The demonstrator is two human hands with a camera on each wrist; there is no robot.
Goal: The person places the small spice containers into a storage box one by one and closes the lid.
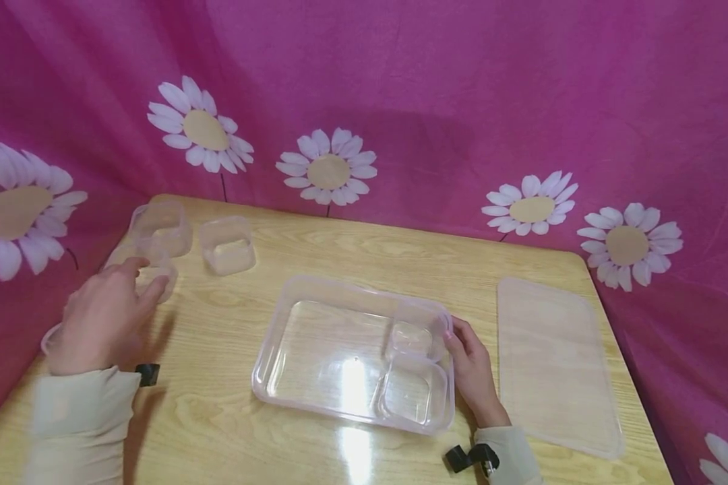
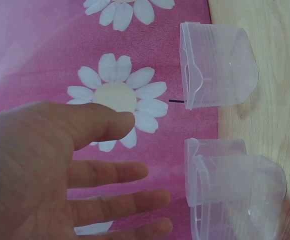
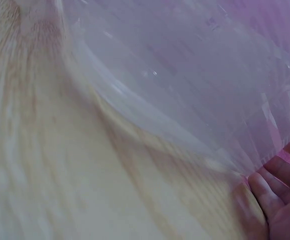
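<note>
A large clear plastic food container (image 1: 340,404) sits on the table, with two small clear containers, a rear one (image 1: 411,337) and a front one (image 1: 414,391), at its right end. My right hand (image 1: 474,367) grips the large container's right wall, thumb at the rim; in the right wrist view its fingers (image 3: 285,175) meet the container's edge. At the left, my left hand (image 1: 103,316) is above the table beside more small clear containers (image 1: 160,229). The left wrist view shows its fingers (image 2: 117,206) extended, holding nothing, with small containers (image 2: 222,65) beyond them.
Another small container (image 1: 227,246) stands near the back left. A flat translucent lid (image 1: 558,370) lies at the table's right side. Part of a clear rim (image 1: 51,339) shows beside the left wrist. A pink flowered cloth (image 1: 412,81) hangs around the wooden table (image 1: 218,424).
</note>
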